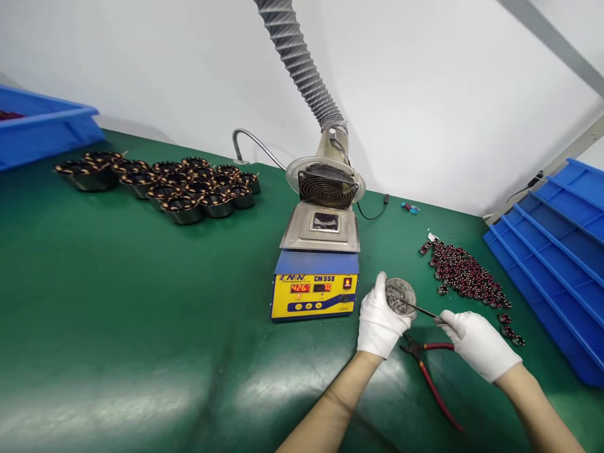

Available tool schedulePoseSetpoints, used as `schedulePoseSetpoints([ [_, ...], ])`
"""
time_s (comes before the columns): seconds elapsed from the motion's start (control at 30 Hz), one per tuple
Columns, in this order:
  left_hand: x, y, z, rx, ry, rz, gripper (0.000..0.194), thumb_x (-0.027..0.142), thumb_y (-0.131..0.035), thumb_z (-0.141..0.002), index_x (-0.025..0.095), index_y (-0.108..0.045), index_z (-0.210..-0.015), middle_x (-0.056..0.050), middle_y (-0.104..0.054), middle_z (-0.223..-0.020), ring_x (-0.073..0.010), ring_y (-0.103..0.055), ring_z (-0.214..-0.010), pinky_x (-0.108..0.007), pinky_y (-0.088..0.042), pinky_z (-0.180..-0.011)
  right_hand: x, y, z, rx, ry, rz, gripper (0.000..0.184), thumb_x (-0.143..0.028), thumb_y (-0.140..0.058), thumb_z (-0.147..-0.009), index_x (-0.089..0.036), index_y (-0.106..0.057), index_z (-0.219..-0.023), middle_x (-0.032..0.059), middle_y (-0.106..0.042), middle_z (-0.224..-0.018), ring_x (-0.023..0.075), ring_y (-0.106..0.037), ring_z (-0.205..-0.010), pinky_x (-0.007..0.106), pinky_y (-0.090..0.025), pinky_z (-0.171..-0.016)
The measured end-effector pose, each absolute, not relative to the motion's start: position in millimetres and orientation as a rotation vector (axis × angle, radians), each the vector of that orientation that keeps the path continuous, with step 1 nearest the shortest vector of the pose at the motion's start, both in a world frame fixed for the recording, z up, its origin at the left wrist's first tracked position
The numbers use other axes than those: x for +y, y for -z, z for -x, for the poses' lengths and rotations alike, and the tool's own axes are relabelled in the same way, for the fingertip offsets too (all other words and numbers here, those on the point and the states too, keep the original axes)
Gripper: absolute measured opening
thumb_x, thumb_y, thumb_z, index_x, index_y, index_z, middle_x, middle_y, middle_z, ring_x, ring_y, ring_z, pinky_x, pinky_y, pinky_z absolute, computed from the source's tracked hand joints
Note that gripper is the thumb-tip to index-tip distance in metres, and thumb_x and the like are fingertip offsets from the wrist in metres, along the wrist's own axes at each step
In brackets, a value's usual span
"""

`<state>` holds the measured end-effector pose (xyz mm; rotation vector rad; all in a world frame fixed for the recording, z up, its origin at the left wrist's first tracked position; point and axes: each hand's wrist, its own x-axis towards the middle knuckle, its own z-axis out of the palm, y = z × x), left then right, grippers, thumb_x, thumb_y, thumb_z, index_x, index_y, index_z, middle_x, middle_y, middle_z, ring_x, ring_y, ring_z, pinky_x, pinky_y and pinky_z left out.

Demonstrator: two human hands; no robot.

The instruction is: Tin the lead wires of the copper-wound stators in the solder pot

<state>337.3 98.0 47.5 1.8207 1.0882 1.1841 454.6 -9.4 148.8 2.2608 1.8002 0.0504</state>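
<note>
My left hand (pixel 380 321), in a white glove, is wrapped round a small round cup (pixel 408 288) and tips it so its mouth faces me. Shiny grey metal bits (pixel 395 301) lie inside the cup. My gloved right hand (pixel 479 343) grips a thin dark metal rod (pixel 425 311), possibly tweezers, whose far end reaches into the cup among the bits. Red-handled cutting pliers (pixel 427 371) lie with handles spread on the table between my hands. Left of the cup stands a yellow and blue solder pot (pixel 314 286) with a lit display.
A fume hood with fan (pixel 326 187) and ribbed hose stands behind the pot. Large wound coils (pixel 184 207) stand at the left, small coils (pixel 465 270) at the right. Blue crates (pixel 552 251) edge the right side; another blue bin (pixel 51 129) is far left.
</note>
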Motion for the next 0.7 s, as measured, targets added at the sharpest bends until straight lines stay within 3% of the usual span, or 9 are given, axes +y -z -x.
schedulePoseSetpoints([
  [0.23, 101, -45, -338, 1.094, -1.127, -1.77, 0.104, 0.029, -0.081, -0.041, 0.012, -0.027, -0.128, -0.014, -0.054, -0.107, -0.0308, -0.054, -0.096, -0.041, -0.045, -0.085, -22, -159, -457, 1.927, 0.348, -2.769, 0.031, -0.033, -0.034, -0.085, -0.021, -0.062, -0.085, 0.0022, -0.068, -0.077, 0.017, -0.06, -0.069, 0.026, -0.043, -0.063],
  [0.33, 101, -43, -336, 1.069, -1.116, -1.729, 0.093, 0.027, -0.083, -0.037, 0.015, -0.039, -0.118, -0.011, -0.056, -0.102, -0.0289, -0.056, -0.094, -0.041, -0.046, -0.084, -11, -152, -452, 1.94, 0.306, -2.895, 0.032, -0.037, -0.037, -0.083, -0.021, -0.064, -0.084, 0.0026, -0.067, -0.071, 0.0179, -0.06, -0.064, 0.027, -0.044, -0.059],
  [0.4, 99, -41, -332, 0.994, -1.127, -1.743, 0.09, 0.023, -0.084, -0.035, 0.018, -0.042, -0.114, -0.007, -0.058, -0.1, -0.0255, -0.058, -0.091, -0.037, -0.048, -0.083, -1, -145, -449, 1.976, 0.24, -2.909, 0.03, -0.035, -0.038, -0.083, -0.02, -0.064, -0.086, 0.0042, -0.069, -0.078, 0.0194, -0.062, -0.07, 0.029, -0.045, -0.064],
  [0.5, 95, -38, -324, 0.914, -1.181, -1.767, 0.091, 0.02, -0.083, -0.038, 0.019, -0.039, -0.118, -0.007, -0.056, -0.107, -0.024, -0.056, -0.098, -0.035, -0.047, -0.088, 5, -140, -445, 2.024, 0.224, -2.896, 0.029, -0.032, -0.038, -0.083, -0.021, -0.064, -0.085, 0.0048, -0.07, -0.084, 0.0204, -0.063, -0.075, 0.03, -0.045, -0.067],
  [0.7, 92, -33, -315, 0.8, -1.373, -1.794, 0.089, 0.025, -0.08, -0.048, 0.017, -0.035, -0.124, -0.012, -0.051, -0.118, -0.0274, -0.05, -0.108, -0.043, -0.041, -0.097, -8, -145, -443, 2.077, 0.202, -2.865, 0.025, -0.031, -0.039, -0.085, -0.023, -0.063, -0.084, 0.003, -0.07, -0.082, 0.0177, -0.063, -0.073, 0.027, -0.044, -0.065],
])
